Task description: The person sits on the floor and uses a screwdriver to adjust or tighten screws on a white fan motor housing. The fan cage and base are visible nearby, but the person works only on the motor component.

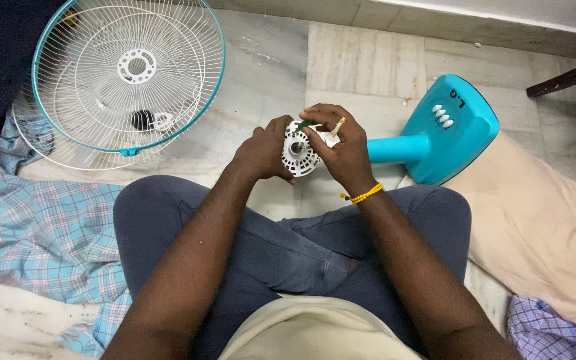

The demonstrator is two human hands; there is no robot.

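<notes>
While the left hand (265,150) clasps the white motor housing (299,155), the right hand's (345,150) grip pinches a green-handled screwdriver (305,125) — tip hidden.

Home floor, marble tiles (341,60), checked cloth (28,220), dismantled fan grille (131,73)

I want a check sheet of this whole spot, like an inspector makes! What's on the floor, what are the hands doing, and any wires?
Surface: pale marble floor, partly covered by cloth.
Job's things: white fan motor on a teal fan stand lying on its side; two wire fan guards lie stacked to the left.
Clutter: blue checked cloth, beige pillow, another checked cloth.
Hands: left hand grips the motor's side; right hand rests on its front, fingers pinching a small green-handled tool.
Cables: nothing seen.
Surroundings: wall base at top, dark furniture leg top right.
</notes>
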